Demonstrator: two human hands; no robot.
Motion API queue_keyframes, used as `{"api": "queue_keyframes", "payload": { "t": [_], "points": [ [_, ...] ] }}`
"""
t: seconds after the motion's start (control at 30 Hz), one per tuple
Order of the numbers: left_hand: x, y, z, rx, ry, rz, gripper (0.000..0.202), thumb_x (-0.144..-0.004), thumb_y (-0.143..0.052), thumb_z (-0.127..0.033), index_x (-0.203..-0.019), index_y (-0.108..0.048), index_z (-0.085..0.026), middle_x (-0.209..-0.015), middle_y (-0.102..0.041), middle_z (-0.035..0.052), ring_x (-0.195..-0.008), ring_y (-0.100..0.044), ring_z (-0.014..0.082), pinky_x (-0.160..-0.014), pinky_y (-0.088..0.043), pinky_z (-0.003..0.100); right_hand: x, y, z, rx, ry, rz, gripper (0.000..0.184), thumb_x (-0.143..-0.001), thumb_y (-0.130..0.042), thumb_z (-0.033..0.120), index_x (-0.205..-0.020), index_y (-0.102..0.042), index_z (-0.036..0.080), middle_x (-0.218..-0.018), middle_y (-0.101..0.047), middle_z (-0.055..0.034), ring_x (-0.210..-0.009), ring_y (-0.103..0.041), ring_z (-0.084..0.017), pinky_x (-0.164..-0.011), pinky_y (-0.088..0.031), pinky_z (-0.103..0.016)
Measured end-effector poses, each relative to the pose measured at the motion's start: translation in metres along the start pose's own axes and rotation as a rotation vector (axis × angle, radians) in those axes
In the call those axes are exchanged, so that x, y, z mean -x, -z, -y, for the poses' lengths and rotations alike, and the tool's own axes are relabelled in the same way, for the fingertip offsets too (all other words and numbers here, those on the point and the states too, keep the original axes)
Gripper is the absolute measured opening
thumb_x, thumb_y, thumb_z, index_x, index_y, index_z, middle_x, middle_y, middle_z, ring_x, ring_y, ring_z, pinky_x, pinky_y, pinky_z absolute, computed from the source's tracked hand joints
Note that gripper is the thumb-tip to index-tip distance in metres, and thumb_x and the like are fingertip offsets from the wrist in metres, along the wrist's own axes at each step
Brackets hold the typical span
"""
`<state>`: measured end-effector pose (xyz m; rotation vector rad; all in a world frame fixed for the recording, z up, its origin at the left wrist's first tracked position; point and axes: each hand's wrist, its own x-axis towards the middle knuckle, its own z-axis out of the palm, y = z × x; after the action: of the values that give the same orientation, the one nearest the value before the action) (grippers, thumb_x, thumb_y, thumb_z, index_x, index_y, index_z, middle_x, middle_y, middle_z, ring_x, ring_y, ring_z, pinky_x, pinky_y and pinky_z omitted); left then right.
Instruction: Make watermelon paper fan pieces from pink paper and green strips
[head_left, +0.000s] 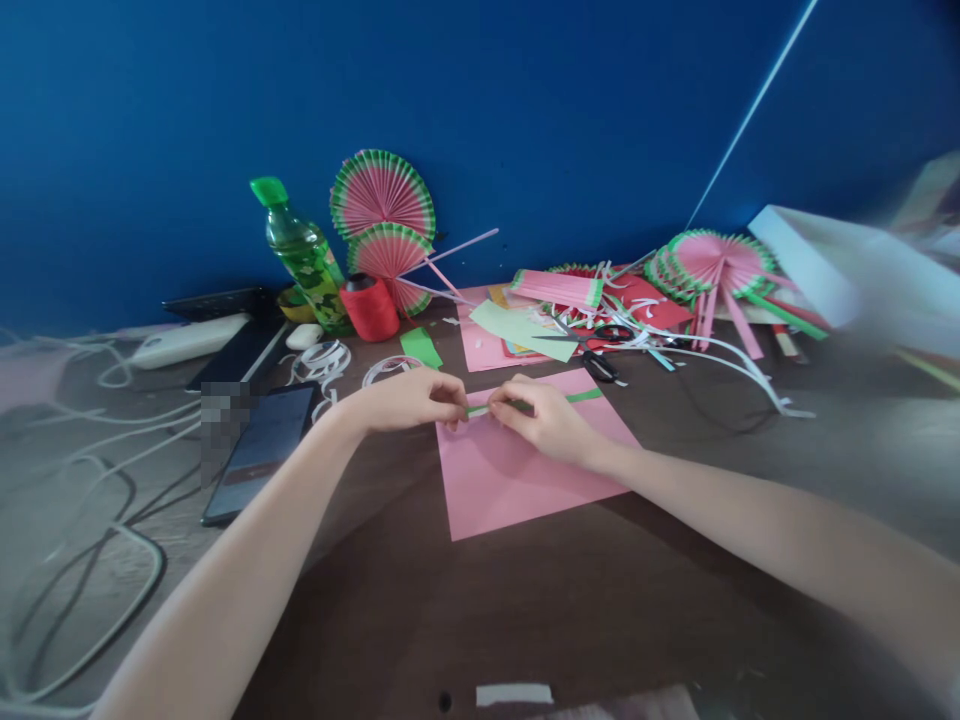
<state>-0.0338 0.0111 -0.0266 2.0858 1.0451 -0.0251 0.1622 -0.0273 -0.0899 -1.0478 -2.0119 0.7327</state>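
Observation:
A sheet of pink paper [517,480] lies on the dark table under both my hands. Along its far edge runs a narrow green paper strip [583,396]. My left hand [420,400] pinches the strip's left end near the sheet's far left corner. Close beside it, my right hand [544,420] has thumb and forefinger pinched on the same strip, around the middle of that edge. The fingertips hide parts of the strip.
Behind the sheet are scissors [598,362], a pale green sheet [521,330] and paper scraps. Pink-and-green folded fans [382,195] lean on the blue wall, near a red thread spool [370,308] and a green bottle [300,250]. A phone [262,450] and cables lie left; a white box [840,270] stands right.

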Motion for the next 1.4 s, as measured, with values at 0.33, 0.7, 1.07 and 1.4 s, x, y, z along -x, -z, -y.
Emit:
{"api": "queue_keyframes", "payload": {
  "t": [0.33, 0.7, 1.07, 1.4],
  "points": [
    [-0.003, -0.003, 0.002, -0.009, -0.018, -0.046, 0.022, -0.074, -0.048, -0.027, -0.089, -0.062, -0.019, -0.085, -0.068, -0.0019, -0.086, -0.061, 0.0146, -0.079, -0.043, 0.024, -0.001, -0.001, -0.002, -0.017, -0.019, -0.012, 0.014, -0.084, -0.05, 0.018, -0.074, -0.059, 0.017, -0.071, -0.059, -0.0018, -0.073, -0.051, -0.014, -0.067, -0.039, -0.027],
    [-0.004, -0.007, -0.002, 0.102, -0.056, -0.172, 0.014, -0.071, -0.049, -0.021, -0.08, -0.059, -0.017, -0.077, -0.069, -0.0008, -0.077, -0.064, 0.0144, -0.075, -0.047, 0.025, -0.002, -0.002, -0.002, -0.03, -0.028, -0.04, 0.014, -0.083, -0.049, 0.016, -0.074, -0.06, 0.017, -0.071, -0.06, -0.002, -0.072, -0.052, -0.014, -0.066, -0.04, -0.028],
    [-0.005, -0.009, 0.0, 0.153, -0.027, -0.182, 0.011, -0.069, -0.055, -0.021, -0.077, -0.061, -0.016, -0.075, -0.071, -0.0002, -0.075, -0.066, 0.0145, -0.07, -0.048, 0.023, -0.001, -0.003, -0.003, -0.021, -0.017, -0.041, 0.014, -0.083, -0.049, 0.018, -0.075, -0.06, 0.017, -0.072, -0.061, -0.0022, -0.073, -0.053, -0.015, -0.066, -0.041, -0.028],
    [-0.008, -0.012, 0.002, 0.185, -0.007, -0.197, 0.011, -0.067, -0.06, -0.022, -0.076, -0.061, -0.017, -0.075, -0.07, -0.0009, -0.075, -0.066, 0.0146, -0.07, -0.048, 0.023, -0.001, -0.002, -0.002, -0.01, 0.0, -0.044, 0.013, -0.084, -0.049, 0.018, -0.076, -0.06, 0.018, -0.073, -0.061, -0.0021, -0.073, -0.053, -0.014, -0.065, -0.04, -0.027]
  ]
}}
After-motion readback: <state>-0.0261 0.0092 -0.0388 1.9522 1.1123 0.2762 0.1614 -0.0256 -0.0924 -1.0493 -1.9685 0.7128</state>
